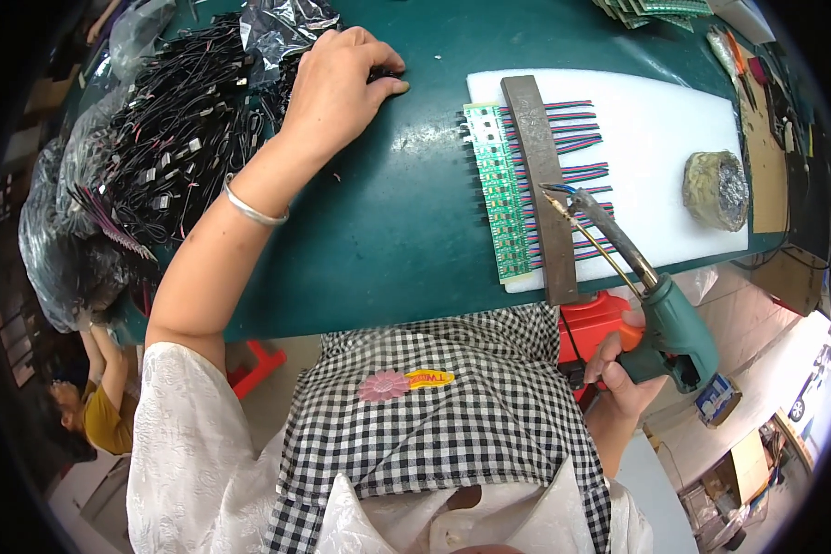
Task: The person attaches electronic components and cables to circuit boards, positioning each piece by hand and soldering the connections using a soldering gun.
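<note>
My left hand [340, 90] is at the right edge of a pile of black cables [189, 129]. Its fingers curl down with the thumb below, and a dark piece, seemingly a black cable, shows between them. In my right hand [624, 380] is a green soldering gun [681, 323] with a thin feed tube beside its barrel. The tip hangs over a dark flat bar [537, 166]. Under the bar, ribbon wires [579, 140] run out to the right from a strip of green circuit boards [499, 198]. Short black pieces stick out along the strip's left edge.
A white foam sheet [660, 115] carries the boards on the green table [369, 222]. A foil-topped round lump [716, 191] sits on the foam's right side. Plastic bags [51, 222] edge the cable pile. More circuit boards [651, 7] lie at the far right; another person [106, 406] is at the left.
</note>
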`<move>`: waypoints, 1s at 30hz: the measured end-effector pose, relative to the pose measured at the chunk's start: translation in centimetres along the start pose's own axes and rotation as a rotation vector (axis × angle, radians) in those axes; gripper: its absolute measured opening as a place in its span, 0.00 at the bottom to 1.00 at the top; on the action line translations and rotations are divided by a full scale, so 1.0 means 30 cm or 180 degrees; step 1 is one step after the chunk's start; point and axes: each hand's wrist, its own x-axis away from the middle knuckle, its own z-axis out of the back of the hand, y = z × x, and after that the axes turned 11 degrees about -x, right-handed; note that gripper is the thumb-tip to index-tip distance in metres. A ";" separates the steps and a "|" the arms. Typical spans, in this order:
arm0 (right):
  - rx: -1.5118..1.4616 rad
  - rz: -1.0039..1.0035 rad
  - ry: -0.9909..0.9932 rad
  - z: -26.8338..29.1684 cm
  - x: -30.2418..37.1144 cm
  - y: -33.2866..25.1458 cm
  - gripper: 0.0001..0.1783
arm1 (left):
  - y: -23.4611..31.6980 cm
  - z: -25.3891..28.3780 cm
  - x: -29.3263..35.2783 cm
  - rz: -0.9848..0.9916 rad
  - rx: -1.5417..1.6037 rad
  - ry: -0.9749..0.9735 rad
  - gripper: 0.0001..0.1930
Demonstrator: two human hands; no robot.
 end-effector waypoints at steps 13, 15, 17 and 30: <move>-0.0264 0.0216 0.0054 -0.060 -0.043 0.013 0.30 | 0.227 0.150 0.098 0.0713 0.2268 -0.0894 0.06; -0.0211 0.0132 -0.0048 -0.081 -0.061 0.018 0.31 | 0.286 0.169 0.130 0.0053 0.2224 -0.0882 0.07; -0.0108 0.0084 -0.0285 -0.101 -0.070 0.026 0.31 | 0.352 0.205 0.175 -0.0143 0.2584 -0.0935 0.06; -0.0397 -0.0164 -0.0631 -0.177 -0.093 0.058 0.33 | 0.470 0.153 0.252 -0.0989 0.3570 -0.0400 0.08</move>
